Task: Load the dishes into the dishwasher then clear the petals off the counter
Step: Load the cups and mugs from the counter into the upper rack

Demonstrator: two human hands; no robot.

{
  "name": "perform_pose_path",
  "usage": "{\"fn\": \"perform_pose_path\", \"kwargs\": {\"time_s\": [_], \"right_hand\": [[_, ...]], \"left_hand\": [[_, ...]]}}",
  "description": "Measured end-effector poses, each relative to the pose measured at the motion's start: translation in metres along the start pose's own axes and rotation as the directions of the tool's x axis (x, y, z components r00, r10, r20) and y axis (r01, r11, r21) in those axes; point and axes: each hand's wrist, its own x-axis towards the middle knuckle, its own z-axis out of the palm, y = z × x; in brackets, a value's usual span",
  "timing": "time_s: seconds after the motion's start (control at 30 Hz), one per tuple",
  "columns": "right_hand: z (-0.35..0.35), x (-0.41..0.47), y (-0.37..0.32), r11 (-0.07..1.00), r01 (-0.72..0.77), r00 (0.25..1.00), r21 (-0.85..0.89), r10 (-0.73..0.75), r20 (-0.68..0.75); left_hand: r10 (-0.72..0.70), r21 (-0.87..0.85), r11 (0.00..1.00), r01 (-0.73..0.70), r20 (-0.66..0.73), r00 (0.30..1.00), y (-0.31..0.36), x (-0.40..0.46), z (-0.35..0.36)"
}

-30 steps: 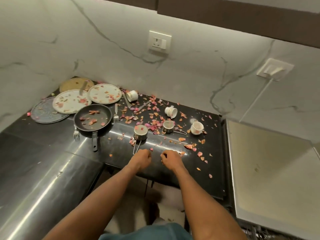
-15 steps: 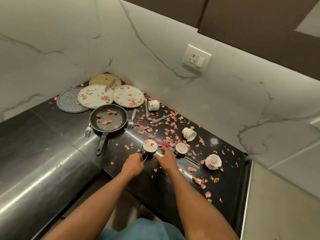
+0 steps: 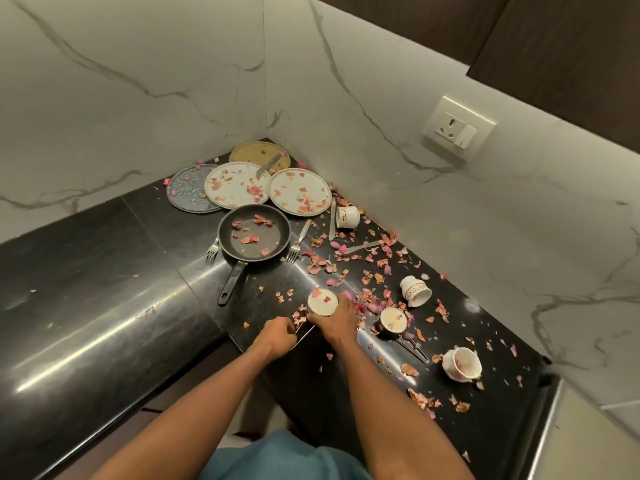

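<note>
Head view: we've got our left hand (image 3: 277, 336) pinching the wire handle (image 3: 304, 332) and our right hand (image 3: 337, 322) wrapped round the steel cup (image 3: 322, 302) at centre of the black worktop (image 3: 104, 271). Petals (image 3: 367, 271) scatter toward three o'clock; the frying pan (image 3: 254, 233) and plates (image 3: 299, 191) sit at twelve.

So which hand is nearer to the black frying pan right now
Left. The left hand is just below the frying pan handle's end, pinching the steel cup's wire handle. The right hand grips that cup, farther right.
</note>
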Motion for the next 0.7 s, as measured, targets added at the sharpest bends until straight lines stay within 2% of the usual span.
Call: {"fn": "perform_pose_path", "kwargs": {"time_s": [0.07, 0.17, 0.27, 0.37, 0.43, 0.5, 0.57, 0.63, 0.7], "right_hand": [[0.000, -0.001, 0.002, 0.999, 0.041, 0.999, -0.008, -0.041, -0.017], [-0.004, -0.010, 0.004, 0.991, 0.115, 0.993, 0.068, -0.111, -0.050], [-0.011, -0.017, 0.000, 0.981, 0.170, 0.982, 0.094, -0.160, -0.099], [-0.022, -0.024, -0.009, 0.966, 0.255, 0.960, -0.046, -0.258, -0.109], [-0.028, -0.026, -0.015, 0.938, 0.303, 0.941, -0.169, -0.322, -0.100], [-0.031, -0.025, -0.019, 0.909, 0.340, 0.922, -0.240, -0.372, -0.103], [-0.033, -0.025, -0.023, 0.904, 0.351, 0.919, -0.242, -0.382, -0.095], [-0.034, -0.027, -0.025, 0.903, 0.360, 0.918, -0.234, -0.388, -0.087], [-0.033, -0.031, -0.025, 0.906, 0.358, 0.920, -0.224, -0.384, -0.083]], "left_hand": [[0.001, -0.004, 1.000, 0.000, 0.015, 1.000, 0.002, 0.001, 0.002], [0.028, 0.001, 1.000, -0.028, 0.045, 0.999, 0.005, -0.001, 0.008], [0.065, -0.059, 0.996, -0.060, 0.080, 0.995, 0.010, 0.000, 0.012], [0.071, -0.164, 0.985, -0.048, 0.137, 0.988, 0.018, 0.000, 0.012], [0.056, -0.296, 0.955, -0.014, 0.132, 0.990, 0.023, 0.002, 0.011], [0.027, -0.531, 0.846, 0.045, 0.126, 0.992, 0.032, 0.002, 0.006], [0.014, -0.736, 0.670, 0.100, 0.147, 0.989, 0.042, 0.002, -0.003], [0.033, -0.851, 0.506, 0.141, 0.182, 0.983, 0.048, 0.001, -0.012], [0.059, -0.893, 0.424, 0.151, 0.194, 0.979, 0.047, 0.001, -0.018]]}}
